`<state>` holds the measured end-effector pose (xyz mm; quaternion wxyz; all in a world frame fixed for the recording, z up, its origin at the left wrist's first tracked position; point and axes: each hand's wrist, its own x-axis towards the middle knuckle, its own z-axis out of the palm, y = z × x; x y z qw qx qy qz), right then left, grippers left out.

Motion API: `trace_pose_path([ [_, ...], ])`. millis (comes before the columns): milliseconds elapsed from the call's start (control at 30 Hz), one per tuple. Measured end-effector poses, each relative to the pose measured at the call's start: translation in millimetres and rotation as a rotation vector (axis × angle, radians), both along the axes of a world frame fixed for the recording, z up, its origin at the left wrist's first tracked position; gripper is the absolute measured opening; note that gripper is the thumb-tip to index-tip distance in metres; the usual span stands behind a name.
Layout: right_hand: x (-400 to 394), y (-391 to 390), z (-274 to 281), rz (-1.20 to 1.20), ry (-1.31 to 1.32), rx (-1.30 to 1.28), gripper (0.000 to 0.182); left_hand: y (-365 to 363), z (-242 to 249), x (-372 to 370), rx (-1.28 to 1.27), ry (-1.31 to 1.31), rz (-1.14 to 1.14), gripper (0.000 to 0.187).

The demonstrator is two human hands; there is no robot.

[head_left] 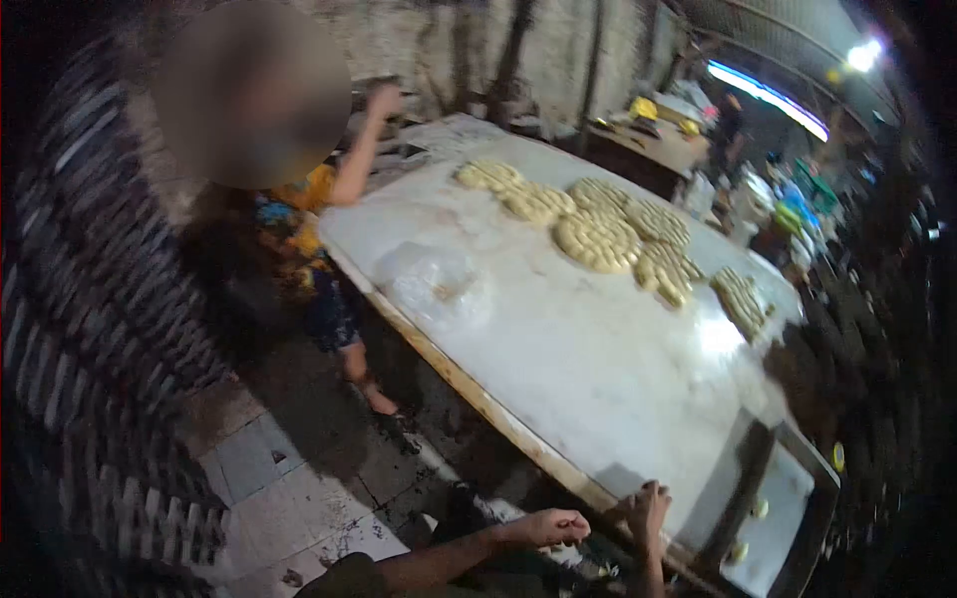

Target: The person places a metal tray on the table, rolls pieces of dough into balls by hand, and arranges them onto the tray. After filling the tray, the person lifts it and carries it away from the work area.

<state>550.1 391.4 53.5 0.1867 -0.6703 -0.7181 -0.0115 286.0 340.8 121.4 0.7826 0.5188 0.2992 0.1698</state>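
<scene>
My left hand point(558, 527) is near the front edge of the white table point(558, 369), its fingers curled; whether something small is in them is too small to tell. At the table's edge, my right hand point(648, 508) has its fingers pressed together, their contents hidden. Right of it stands a dark-framed tray point(822, 498) with small pale pieces point(761, 508) in it. Farther back on the table lie several coiled mounds of pale dough point(598, 241). A clear plastic bag point(436, 284) rests toward the table's left side.
Another person point(299, 219) stands at the table's far left, one arm raised. Stacked slatted racks point(110, 329) fill the left side. Behind the table are a brown side table point(653, 145), bags point(797, 204) and a distant person point(728, 130). Tiled floor point(299, 508) shows below.
</scene>
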Motion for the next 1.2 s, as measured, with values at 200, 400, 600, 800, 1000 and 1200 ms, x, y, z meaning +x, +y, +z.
trace_pose_path([
  [200,-40,-79,101,0.012,1.314,-0.122,0.021,-12,8,73,-0.698,-0.224,0.295,0.037],
  [400,-36,-87,100,0.253,0.517,0.227,0.029,21,31,59,-0.325,-0.225,0.126,0.052],
  [600,-34,-49,127,0.071,0.95,-0.465,0.023,100,-7,52,-0.266,-0.299,-0.301,0.022],
  [800,-52,-9,131,-0.01,0.54,-0.047,0.026,143,-19,72,-0.592,-0.389,-0.11,0.03],
  [1000,-8,-3,110,-0.158,0.756,-0.112,0.016,153,-29,118,-0.671,-0.253,-0.131,0.032],
  [1200,29,-15,122,-0.322,0.72,-0.005,0.04,154,5,187,-0.523,-0.17,-0.113,0.024],
])
